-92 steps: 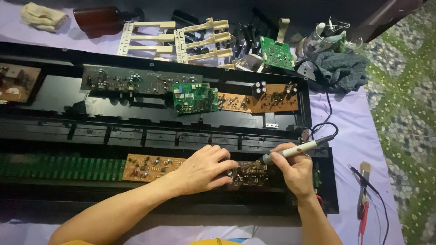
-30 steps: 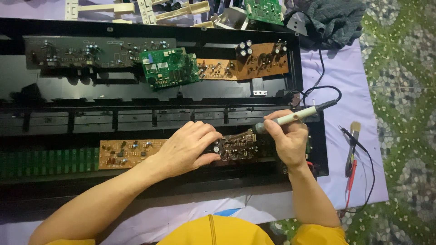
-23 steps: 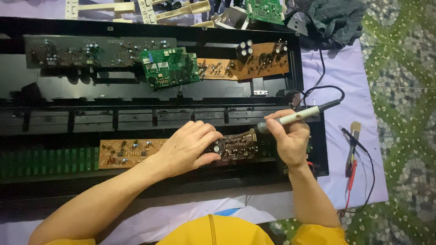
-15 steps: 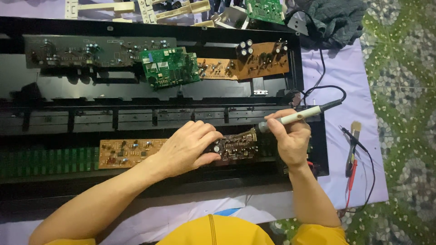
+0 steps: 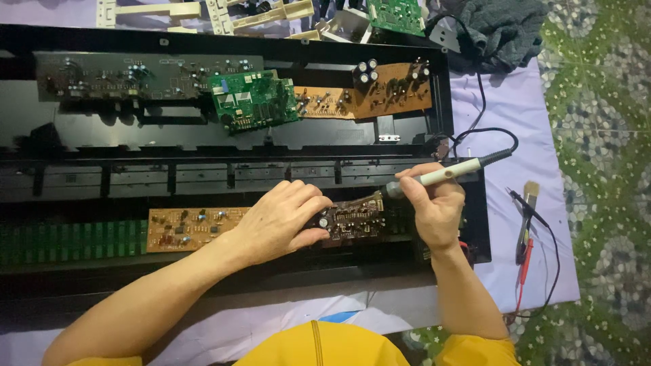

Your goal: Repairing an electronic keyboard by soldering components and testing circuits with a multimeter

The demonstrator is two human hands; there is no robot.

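Note:
My left hand point(image 5: 281, 220) presses on a dark brown circuit board point(image 5: 356, 218) lying in the near part of a long black open case point(image 5: 203, 139), fingers gripping the board's left end. My right hand point(image 5: 434, 207) holds a cream-handled soldering iron point(image 5: 441, 174) like a pen. Its tip touches the board's upper right corner. The iron's black cord loops away to the right and up. An orange-brown board point(image 5: 193, 227) lies just left of my left hand.
Inside the case's far part sit a green circuit board point(image 5: 252, 99), a long dark board point(image 5: 135, 71) and brown boards point(image 5: 380, 91). A grey cloth point(image 5: 502, 30) lies at top right. A small brush point(image 5: 525, 213) and red and black probe leads point(image 5: 522, 271) rest on the purple sheet at right.
Since about three seconds ago the view has shifted so the case sits higher in the frame. Over the last second both hands and the iron have stayed almost still on the board.

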